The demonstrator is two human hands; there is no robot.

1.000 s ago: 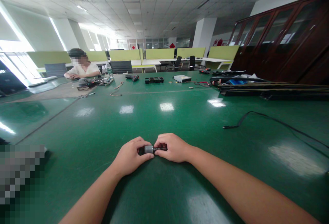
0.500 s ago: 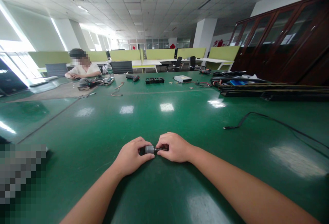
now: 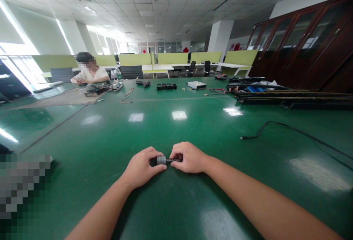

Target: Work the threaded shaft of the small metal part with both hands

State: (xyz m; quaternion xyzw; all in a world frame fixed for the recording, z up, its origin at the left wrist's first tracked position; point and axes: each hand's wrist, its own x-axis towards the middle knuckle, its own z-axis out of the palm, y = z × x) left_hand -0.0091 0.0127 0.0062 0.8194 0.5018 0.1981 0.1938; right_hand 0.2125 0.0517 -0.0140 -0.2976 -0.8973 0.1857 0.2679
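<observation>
Low over the table's near middle, my two hands grip a small tool-like part lying crosswise. Its left end is a smooth grey cylinder (image 3: 161, 160) with a dark end behind it; a thin dark rod (image 3: 170, 160) with ridges runs out to the right. My left hand (image 3: 143, 164) is closed on the cylinder, thumb below and index finger above. Closed around the rod's far end is my right hand (image 3: 189, 158), pinching it between thumb and fingers. The palms hide both tips of the part. I cannot tell its exact kind.
On the green table (image 3: 154, 129), a black cable (image 3: 286, 124) curves at right. A blurred-out object (image 3: 22, 185) sits near left. Along the far side are a power drill (image 3: 142, 83), a black block (image 3: 166, 86), a white box (image 3: 196, 85) and long dark strips (image 3: 292, 96). A person (image 3: 91, 72) sits far left.
My right hand has edged slightly to the right, and a little more of the rod shows between my hands. My left hand keeps its grip.
</observation>
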